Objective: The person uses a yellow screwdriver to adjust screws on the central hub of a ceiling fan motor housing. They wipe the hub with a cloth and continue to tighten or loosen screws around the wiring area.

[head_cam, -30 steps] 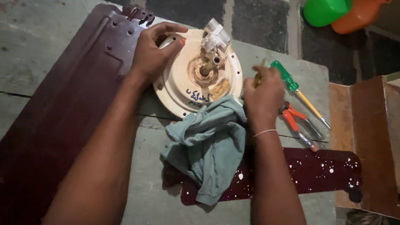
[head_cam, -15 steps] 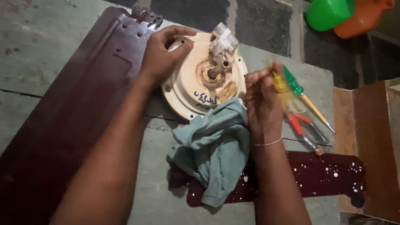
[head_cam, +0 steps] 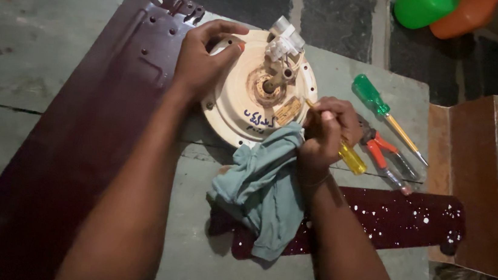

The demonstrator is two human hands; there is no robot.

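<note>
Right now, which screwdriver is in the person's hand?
The yellow-handled screwdriver, gripped in the right hand. The green-handled screwdriver lies untouched on the table.
</note>
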